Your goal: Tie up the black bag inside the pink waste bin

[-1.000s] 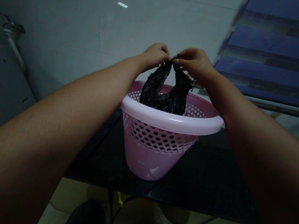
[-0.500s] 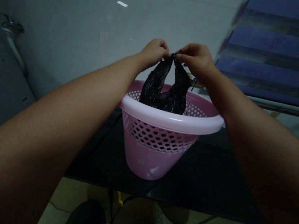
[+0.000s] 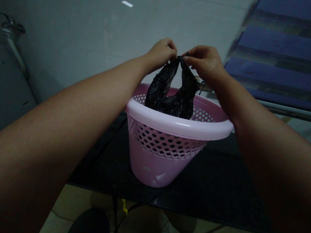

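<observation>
A crumpled black plastic bag (image 3: 172, 96) hangs into a round pink perforated plastic basket (image 3: 178, 127), its top edge pinched in the grip of both the left hand (image 3: 160, 54) and right hand (image 3: 204, 62). The basket stands on a dark glossy bench (image 3: 217, 169).

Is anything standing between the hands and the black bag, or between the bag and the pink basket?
Nothing visible: the left hand and right hand pinch the bag's top, and its lower part sits inside the basket.
</observation>
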{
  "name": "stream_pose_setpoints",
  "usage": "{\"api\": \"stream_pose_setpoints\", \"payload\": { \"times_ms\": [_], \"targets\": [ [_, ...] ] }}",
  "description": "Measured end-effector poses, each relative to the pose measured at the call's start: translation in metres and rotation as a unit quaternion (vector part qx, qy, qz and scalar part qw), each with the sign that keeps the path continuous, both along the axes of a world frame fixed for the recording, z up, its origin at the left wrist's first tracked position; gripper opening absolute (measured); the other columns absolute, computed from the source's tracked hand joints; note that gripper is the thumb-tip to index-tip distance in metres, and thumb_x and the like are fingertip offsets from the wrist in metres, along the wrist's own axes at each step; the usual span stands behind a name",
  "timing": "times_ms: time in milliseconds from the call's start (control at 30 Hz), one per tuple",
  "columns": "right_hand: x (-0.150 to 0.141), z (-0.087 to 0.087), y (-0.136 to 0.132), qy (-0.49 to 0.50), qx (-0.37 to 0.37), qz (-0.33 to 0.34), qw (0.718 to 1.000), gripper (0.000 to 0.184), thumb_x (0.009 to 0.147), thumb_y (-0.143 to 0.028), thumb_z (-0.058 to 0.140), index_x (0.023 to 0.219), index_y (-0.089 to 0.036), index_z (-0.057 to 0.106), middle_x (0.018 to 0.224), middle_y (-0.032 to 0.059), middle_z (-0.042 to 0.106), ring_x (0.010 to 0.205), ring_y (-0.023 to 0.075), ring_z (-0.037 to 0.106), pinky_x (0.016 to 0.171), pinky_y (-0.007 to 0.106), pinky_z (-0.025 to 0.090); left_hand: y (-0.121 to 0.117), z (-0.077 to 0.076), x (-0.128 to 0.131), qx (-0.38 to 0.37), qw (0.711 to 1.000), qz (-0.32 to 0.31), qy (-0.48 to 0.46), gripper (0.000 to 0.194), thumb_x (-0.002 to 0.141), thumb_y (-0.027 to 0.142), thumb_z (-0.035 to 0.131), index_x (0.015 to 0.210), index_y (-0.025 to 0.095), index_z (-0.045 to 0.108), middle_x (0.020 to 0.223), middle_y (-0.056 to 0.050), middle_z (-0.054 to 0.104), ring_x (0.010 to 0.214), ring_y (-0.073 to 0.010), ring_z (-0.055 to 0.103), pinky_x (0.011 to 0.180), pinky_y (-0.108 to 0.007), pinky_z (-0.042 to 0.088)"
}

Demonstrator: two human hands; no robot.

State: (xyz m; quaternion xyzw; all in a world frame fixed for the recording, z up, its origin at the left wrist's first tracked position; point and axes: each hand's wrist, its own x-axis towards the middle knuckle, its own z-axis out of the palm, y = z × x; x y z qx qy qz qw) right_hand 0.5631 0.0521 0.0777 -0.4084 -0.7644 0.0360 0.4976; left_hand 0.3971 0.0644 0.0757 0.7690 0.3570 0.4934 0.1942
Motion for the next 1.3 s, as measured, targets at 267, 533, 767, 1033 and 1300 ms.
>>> {"api": "stream_pose_setpoints", "payload": {
  "times_ms": [267,533,767,1033,1300],
  "targets": [
    [0.001,-0.001,0.004,-0.02,0.031,0.012,0.999,0.013,0.076,-0.024,0.065,0.066,-0.017,0.061,0.065,-0.0007,0.06,0.068,0.0135,0.056,0.068,0.026,0.046,-0.013,0.003,0.004,-0.009,1.0,0.02,0.007,0.029,0.065,0.017,0.051,0.087,0.017,0.07,0.096,-0.005,0.069,0.101,-0.0273,0.056,0.083,-0.038,0.043],
    [0.008,0.0,0.022,-0.028,0.044,0.044,0.998,0.019,0.076,-0.032,0.07,0.067,-0.02,0.059,0.064,0.0002,0.06,0.071,0.0153,0.055,0.07,0.028,0.046,-0.025,0.003,0.005,-0.02,0.999,0.035,0.028,0.036,0.071,0.01,0.047,0.099,0.009,0.069,0.095,-0.006,0.068,0.099,-0.022,0.056,0.079,-0.029,0.042],
    [0.006,0.0,0.018,-0.029,0.042,0.031,0.998,0.019,0.078,-0.029,0.067,0.065,-0.02,0.057,0.063,0.0002,0.058,0.069,0.0146,0.054,0.07,0.029,0.044,-0.022,0.003,0.005,-0.022,0.999,0.033,0.021,0.037,0.067,0.012,0.049,0.097,0.012,0.07,0.097,-0.006,0.068,0.099,-0.0232,0.057,0.076,-0.029,0.044],
    [0.006,0.0,0.015,-0.032,0.05,0.023,0.998,0.021,0.077,-0.034,0.067,0.067,-0.019,0.058,0.066,0.0008,0.059,0.069,0.0154,0.055,0.07,0.03,0.044,-0.02,0.005,0.004,-0.038,0.996,0.058,0.056,0.045,0.072,0.02,0.047,0.113,0.016,0.067,0.088,-0.006,0.069,0.096,-0.0252,0.059,0.071,-0.032,0.043],
    [0.006,0.0,0.013,-0.032,0.036,0.025,0.999,0.018,0.078,-0.032,0.066,0.066,-0.023,0.056,0.062,0.0017,0.058,0.075,0.0176,0.055,0.071,0.031,0.044,-0.024,0.005,0.005,-0.068,0.994,0.069,0.051,0.048,0.072,0.023,0.048,0.117,0.019,0.065,0.085,-0.004,0.069,0.092,-0.024,0.06,0.068,-0.031,0.042]
  ]
}}
